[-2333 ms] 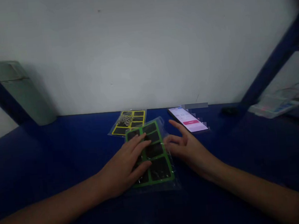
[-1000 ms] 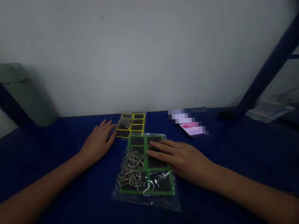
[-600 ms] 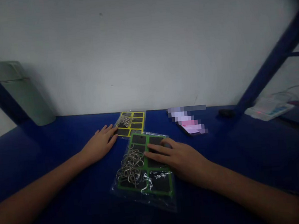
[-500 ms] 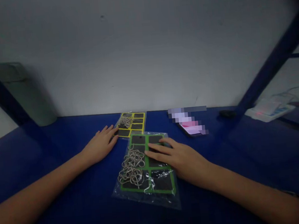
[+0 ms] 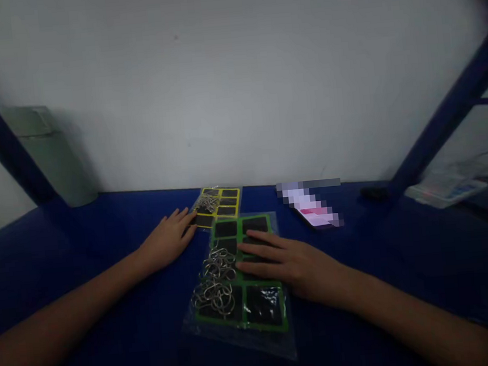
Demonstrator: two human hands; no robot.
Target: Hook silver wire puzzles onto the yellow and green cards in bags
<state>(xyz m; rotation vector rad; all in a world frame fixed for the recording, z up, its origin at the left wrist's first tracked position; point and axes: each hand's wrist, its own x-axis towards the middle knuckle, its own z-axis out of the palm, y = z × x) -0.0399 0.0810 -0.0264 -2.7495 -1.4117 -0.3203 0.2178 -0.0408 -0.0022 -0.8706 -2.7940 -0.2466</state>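
A clear plastic bag with a green-framed card of black squares (image 5: 259, 307) lies on the blue table (image 5: 83, 248). A heap of metal rings (image 5: 215, 281) sits inside it on the left half. My right hand (image 5: 282, 259) lies flat on the bag's upper right part, fingers stretched out and pointing left. A second bag with a yellow-framed card (image 5: 222, 203) and its own small cluster of rings lies further back. My left hand (image 5: 170, 239) rests flat on the table, fingertips touching the yellow bag's left edge.
A lit phone (image 5: 315, 211) lies behind and to the right of the green bag. A grey cylinder (image 5: 54, 160) stands at the back left against the white wall. Blue frame struts (image 5: 447, 114) slope at both sides. A white device (image 5: 445, 191) lies at far right.
At first both hands lay on the green bag. My left hand then moved out to the yellow bag's edge, baring the rings. Lately the hands have hardly moved; the view shifted a little.
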